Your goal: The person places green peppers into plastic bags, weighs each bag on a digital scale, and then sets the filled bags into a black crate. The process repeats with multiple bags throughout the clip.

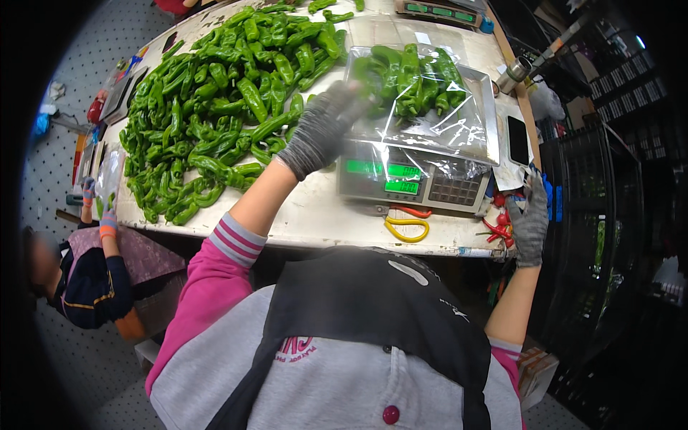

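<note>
My left hand (pixel 330 121), in a grey knit glove, is blurred at the left edge of a clear plastic bag (pixel 430 137) with several green peppers (pixel 411 80) in it. Whether its fingers grip a pepper or the bag cannot be told. The bag lies on the metal pan (pixel 489 115) of a digital scale (pixel 414 183) with lit green displays. My right hand (pixel 529 220), in a grey glove, is at the table's right corner, beside small red chili peppers (pixel 500 228) and blue material; its grip is unclear. A large heap of green peppers (pixel 215 113) spreads left of the scale.
Scissors with red and yellow handles (pixel 407 223) lie before the scale. A phone (pixel 517 141) and a metal cup (pixel 516 75) stand at the right edge. Another scale (pixel 438 11) is at the far side. A co-worker (pixel 97 269) in orange-and-grey gloves works at the left.
</note>
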The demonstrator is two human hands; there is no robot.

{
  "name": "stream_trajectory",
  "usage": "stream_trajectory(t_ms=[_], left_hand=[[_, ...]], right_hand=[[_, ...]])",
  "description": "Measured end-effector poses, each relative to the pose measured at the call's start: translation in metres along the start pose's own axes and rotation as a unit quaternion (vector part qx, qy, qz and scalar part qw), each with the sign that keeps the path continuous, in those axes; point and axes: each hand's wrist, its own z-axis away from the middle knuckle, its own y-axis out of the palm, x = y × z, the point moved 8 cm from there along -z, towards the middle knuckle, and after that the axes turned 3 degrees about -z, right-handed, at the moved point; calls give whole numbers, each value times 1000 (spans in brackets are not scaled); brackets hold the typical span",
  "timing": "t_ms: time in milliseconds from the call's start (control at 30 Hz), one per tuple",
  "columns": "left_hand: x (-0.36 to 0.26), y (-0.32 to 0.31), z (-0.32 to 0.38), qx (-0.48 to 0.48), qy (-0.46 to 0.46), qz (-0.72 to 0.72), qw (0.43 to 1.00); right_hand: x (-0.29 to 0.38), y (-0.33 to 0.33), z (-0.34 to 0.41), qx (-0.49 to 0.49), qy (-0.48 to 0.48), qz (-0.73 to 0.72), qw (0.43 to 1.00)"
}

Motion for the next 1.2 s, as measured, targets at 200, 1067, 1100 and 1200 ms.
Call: stream_trajectory(t_ms=[200,1067,1100,1200], left_hand=[[85,-21,71,-14,-307,-13,952],[112,84,139,222,-522,39,823],[119,97,134,266,-512,13,817],[136,128,132,301,-516,-34,801]], right_hand=[[52,35,-45,-38,-126,23,991],[130,88,-46,-13,-179,-67,982],[130,90,-43,-7,-179,-62,982],[117,93,-34,19,-127,-127,984]])
